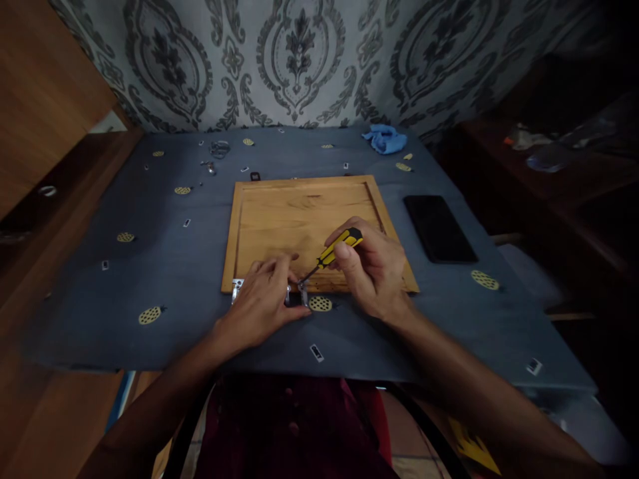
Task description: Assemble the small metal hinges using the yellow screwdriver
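A wooden board [299, 219] with a raised frame lies on the dark blue cloth-covered table. My right hand [374, 266] is closed around a yellow and black screwdriver [337, 249], whose tip points down-left to a small metal fitting [303, 293] at the board's near edge. My left hand [264, 293] is bent over that same edge, its thumb and fingers around the metal fitting. Another shiny metal piece [237, 286] shows at the near left corner, partly hidden behind my left hand.
A black phone or tablet [439, 228] lies right of the board. Crumpled blue cloth [385, 139] sits at the back right. Small metal parts [210, 167] and a clear bag or coil [219, 148] are at the back left. The table's edge [349, 378] is near my body.
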The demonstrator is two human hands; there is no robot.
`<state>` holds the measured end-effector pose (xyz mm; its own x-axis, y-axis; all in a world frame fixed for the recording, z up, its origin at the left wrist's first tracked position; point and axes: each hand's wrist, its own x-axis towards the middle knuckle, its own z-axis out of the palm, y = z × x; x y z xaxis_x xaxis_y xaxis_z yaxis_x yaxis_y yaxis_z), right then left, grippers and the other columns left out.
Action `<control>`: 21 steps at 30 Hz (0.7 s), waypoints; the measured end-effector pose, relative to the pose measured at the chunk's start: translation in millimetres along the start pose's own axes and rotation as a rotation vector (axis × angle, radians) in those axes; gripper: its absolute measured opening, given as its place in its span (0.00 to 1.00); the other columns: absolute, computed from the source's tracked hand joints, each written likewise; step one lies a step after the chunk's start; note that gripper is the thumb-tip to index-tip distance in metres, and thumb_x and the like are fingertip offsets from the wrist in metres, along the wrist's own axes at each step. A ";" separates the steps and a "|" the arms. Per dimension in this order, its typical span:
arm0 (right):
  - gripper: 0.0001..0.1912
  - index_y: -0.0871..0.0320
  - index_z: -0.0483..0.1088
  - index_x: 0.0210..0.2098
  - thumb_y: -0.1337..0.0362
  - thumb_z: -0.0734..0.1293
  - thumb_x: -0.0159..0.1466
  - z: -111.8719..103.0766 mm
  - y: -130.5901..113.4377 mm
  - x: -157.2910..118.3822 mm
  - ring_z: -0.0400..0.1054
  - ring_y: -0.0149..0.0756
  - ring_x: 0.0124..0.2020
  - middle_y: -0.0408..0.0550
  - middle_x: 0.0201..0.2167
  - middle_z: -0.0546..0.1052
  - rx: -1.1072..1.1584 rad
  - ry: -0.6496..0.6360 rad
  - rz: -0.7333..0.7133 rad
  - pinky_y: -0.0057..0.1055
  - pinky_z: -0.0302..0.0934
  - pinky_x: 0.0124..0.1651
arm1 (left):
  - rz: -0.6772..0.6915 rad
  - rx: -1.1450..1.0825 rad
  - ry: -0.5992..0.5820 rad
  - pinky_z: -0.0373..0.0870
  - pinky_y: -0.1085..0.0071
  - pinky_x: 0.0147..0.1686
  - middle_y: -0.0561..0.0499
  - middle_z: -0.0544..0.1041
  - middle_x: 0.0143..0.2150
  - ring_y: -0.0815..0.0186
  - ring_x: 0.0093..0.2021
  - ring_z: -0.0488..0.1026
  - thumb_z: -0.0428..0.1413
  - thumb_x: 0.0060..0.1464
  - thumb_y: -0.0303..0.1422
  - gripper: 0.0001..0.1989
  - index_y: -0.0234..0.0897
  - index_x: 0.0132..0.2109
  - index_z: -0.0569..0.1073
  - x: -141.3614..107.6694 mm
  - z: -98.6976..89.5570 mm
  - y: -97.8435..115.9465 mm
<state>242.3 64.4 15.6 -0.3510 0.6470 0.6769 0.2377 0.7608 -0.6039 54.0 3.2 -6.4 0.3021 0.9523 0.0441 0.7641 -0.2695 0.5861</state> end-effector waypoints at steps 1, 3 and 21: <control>0.13 0.55 0.64 0.31 0.63 0.60 0.73 -0.3 -0.2 0.2 0.64 0.32 0.26 0.43 0.27 0.68 -0.014 -0.007 -0.002 0.33 0.58 0.30 | 0.000 -0.002 0.002 0.67 0.49 0.58 0.46 0.80 0.51 0.47 0.58 0.75 0.73 0.48 0.34 0.41 0.38 0.62 0.59 -0.1 0.2 -0.2; 0.12 0.55 0.64 0.31 0.63 0.60 0.73 -0.9 -0.9 0.3 0.65 0.32 0.26 0.43 0.28 0.69 -0.036 -0.016 -0.001 0.33 0.58 0.30 | -0.005 -0.005 0.003 0.67 0.49 0.58 0.46 0.81 0.51 0.47 0.58 0.75 0.73 0.47 0.34 0.42 0.38 0.62 0.59 0.0 0.4 -0.2; 0.14 0.54 0.66 0.33 0.54 0.70 0.68 5.7 -6.2 2.6 0.60 0.27 0.22 0.38 0.25 0.68 0.330 -0.010 0.282 0.29 0.57 0.24 | -0.006 -0.014 0.004 0.67 0.50 0.56 0.47 0.81 0.48 0.47 0.56 0.76 0.73 0.48 0.33 0.40 0.39 0.62 0.59 0.9 -0.2 0.2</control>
<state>234.7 61.1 18.7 -0.3229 0.8253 0.4633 0.0241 0.4966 -0.8677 54.3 4.0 -6.1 0.2955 0.9543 0.0442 0.7576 -0.2623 0.5977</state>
